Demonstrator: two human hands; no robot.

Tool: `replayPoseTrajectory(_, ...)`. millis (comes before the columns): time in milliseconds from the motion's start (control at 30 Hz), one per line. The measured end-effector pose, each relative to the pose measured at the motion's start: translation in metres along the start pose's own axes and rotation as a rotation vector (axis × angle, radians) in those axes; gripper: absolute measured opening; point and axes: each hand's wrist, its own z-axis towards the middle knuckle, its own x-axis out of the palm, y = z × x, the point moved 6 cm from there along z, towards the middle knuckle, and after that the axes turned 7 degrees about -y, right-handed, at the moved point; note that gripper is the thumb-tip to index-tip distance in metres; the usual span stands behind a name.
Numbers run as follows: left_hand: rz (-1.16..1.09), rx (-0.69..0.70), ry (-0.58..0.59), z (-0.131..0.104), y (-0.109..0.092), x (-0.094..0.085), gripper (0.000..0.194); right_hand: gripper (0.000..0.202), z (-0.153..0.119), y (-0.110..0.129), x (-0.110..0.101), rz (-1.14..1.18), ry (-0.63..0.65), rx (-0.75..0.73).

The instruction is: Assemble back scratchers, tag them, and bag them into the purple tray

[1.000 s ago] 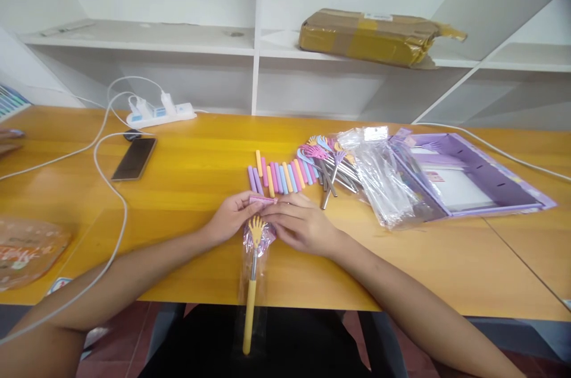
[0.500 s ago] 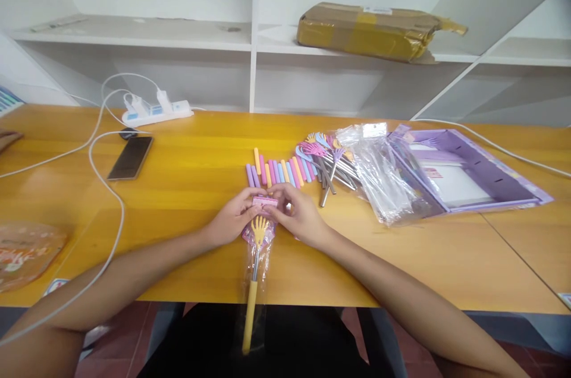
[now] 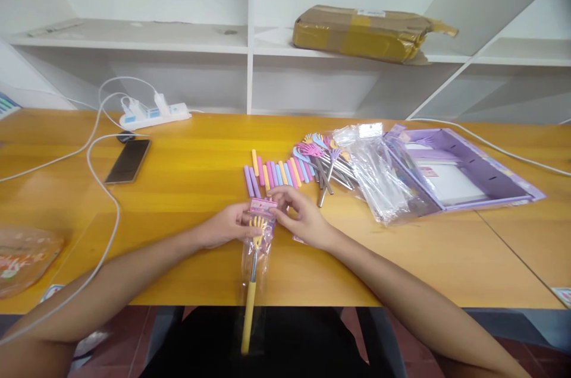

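A yellow back scratcher (image 3: 249, 312) lies lengthwise inside a clear plastic bag (image 3: 263, 271), its handle reaching past the table's front edge. The bag's top carries a pink header card (image 3: 263, 205). My left hand (image 3: 232, 224) is closed on the bag from the left, thumb across it at the scratcher's yellow hand-shaped head. At the card's right edge, my right hand (image 3: 301, 216) has curled fingers, with thumb and forefinger at the bag's top corner. Just beyond lie several coloured handle tubes (image 3: 281, 173) in a row, in purple, pink, blue and yellow.
Right of the tubes lie piled scratcher heads with metal rods (image 3: 328, 164), empty clear bags (image 3: 379, 182) and an open purple box (image 3: 495, 197). At left are a phone (image 3: 128, 161), a power strip (image 3: 156, 116) and white cables. A taped carton (image 3: 357, 33) sits on the shelf.
My left thumb has moved down from the header card onto the bag over the scratcher's head. My right hand has shifted slightly to the card's right edge. The view has shifted slightly.
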Motion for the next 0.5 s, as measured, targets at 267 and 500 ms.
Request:
replayPoseTrajectory(267, -0.211, 0.341, -0.524, -0.009, -0.028, -0.035, 0.046, 0.034, -0.016, 0.003, 0.025, 0.068, 0.554, 0.216)
replayPoseTrajectory(500, -0.25, 0.423, -0.39, -0.005, -0.039, -0.037, 0.036, 0.034, 0.006, 0.012, -0.035, -0.174, 0.312, 0.168)
